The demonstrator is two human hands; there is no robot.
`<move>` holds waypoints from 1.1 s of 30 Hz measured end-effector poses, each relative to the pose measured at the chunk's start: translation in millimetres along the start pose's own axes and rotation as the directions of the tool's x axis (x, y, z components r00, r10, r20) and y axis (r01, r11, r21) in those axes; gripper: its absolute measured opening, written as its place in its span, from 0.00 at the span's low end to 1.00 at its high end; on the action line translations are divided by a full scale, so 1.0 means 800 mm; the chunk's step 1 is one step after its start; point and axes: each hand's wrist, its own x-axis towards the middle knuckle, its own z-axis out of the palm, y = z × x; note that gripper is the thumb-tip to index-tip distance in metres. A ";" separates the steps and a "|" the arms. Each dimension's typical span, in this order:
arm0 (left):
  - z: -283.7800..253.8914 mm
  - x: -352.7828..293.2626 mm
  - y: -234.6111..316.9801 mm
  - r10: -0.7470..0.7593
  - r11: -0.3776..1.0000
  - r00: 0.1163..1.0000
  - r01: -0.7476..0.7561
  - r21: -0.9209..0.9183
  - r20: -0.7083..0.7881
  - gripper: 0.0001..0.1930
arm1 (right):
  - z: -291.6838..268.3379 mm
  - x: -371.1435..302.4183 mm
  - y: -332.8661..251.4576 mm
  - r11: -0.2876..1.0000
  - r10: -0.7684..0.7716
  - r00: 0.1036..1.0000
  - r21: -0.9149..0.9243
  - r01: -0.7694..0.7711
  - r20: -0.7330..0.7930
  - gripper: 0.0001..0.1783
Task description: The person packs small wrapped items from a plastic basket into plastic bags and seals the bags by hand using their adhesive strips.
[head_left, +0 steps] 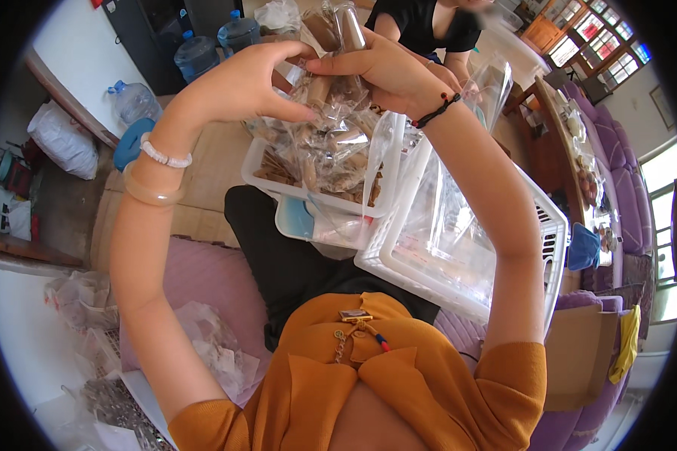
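At the top middle, both my hands are at a clear plastic bag (331, 120) with brown, roll-like pieces inside. My left hand (282, 79) curves around the bag's left side, its thumb and fingers bent against the plastic. My right hand (380, 71) grips the upper right of the bag, thumb pointing left across it. Crinkled plastic and glare hide some of the fingertips and the exact shape of the contents. Right below is a white plastic tub (259, 179) with brown flat pieces in it, partly covered by the hanging plastic.
A white basket (459, 297) holding clear plastic bags stands right of my lap. A blue and white container (295, 218) sits under the tub. Opposite me is another person in black (421, 22). Large blue water bottles (195, 56) stand at the upper left.
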 end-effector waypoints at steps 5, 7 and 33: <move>0.002 0.006 -0.004 -0.019 1.000 0.999 0.019 -0.005 0.034 0.35 | -0.003 -0.004 0.001 1.000 0.009 1.000 0.006 -0.009 0.011 0.26; 0.002 0.008 -0.003 -0.018 1.000 0.999 0.019 -0.021 0.043 0.35 | -0.006 -0.004 0.002 0.999 0.041 0.999 0.025 -0.041 0.012 0.26; 0.004 0.009 0.001 0.013 1.000 0.999 -0.012 -0.018 0.035 0.37 | -0.003 -0.010 0.000 1.000 0.008 0.999 0.014 -0.007 -0.052 0.27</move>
